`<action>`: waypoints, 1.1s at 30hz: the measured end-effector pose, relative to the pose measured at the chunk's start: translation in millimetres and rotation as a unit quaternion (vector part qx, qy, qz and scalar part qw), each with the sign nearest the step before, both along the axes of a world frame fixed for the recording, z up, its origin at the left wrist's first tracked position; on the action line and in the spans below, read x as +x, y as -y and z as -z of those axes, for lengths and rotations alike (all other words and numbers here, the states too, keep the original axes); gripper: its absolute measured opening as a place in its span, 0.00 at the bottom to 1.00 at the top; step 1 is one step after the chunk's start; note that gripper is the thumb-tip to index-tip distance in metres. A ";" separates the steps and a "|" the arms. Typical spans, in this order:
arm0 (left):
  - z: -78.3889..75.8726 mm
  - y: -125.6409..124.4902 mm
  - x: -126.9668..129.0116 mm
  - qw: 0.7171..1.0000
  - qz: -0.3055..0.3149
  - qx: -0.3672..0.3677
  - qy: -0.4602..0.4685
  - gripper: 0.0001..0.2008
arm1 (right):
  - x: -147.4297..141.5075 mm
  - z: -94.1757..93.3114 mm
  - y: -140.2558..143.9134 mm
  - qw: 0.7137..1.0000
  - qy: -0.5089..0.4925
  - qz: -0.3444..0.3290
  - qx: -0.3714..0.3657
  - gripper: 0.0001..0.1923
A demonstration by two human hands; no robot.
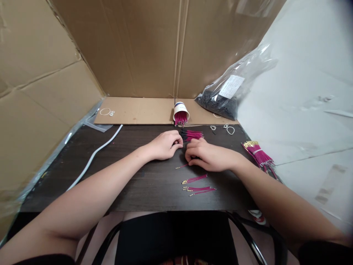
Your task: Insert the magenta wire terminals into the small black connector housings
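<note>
Nearest me, below the hands, a few loose magenta wires (pixel 197 184) lay on the dark tabletop (pixel 132 184). It looked like the gathering step; the next move would call for squaring the wire ends. The right hand (pixel 205 154) lay curled, knuckles up, over some wires, while the left hand (pixel 165 144), fingers bent, pinched the dark end of the wire bundle (pixel 191 134). Beyond them a tipped paper cup (pixel 181 112) held more wires.
</note>
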State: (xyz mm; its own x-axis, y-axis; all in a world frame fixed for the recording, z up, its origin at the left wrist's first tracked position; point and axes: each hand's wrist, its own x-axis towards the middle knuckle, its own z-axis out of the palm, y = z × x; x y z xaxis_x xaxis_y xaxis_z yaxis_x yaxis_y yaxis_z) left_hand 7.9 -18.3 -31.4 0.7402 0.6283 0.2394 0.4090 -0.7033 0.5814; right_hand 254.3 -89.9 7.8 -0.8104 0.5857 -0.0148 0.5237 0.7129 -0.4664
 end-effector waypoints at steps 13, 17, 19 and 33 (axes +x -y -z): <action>2.1 -9.2 6.0 0.958 -0.116 -0.193 0.175 0.07 | 13.6 2.3 -17.3 0.969 -0.206 0.127 0.041 0.08; 5.0 -12.1 5.2 0.951 -0.118 -0.215 0.187 0.11 | 15.7 5.9 -22.7 0.968 -0.200 0.133 0.079 0.10; 5.1 -11.9 5.1 0.955 -0.120 -0.203 0.179 0.11 | 14.9 7.5 -23.5 0.964 -0.202 0.139 0.104 0.09; -1.6 -7.8 6.8 0.963 -0.122 -0.182 0.155 0.08 | 17.6 19.7 -32.4 0.925 -0.247 0.199 0.209 0.06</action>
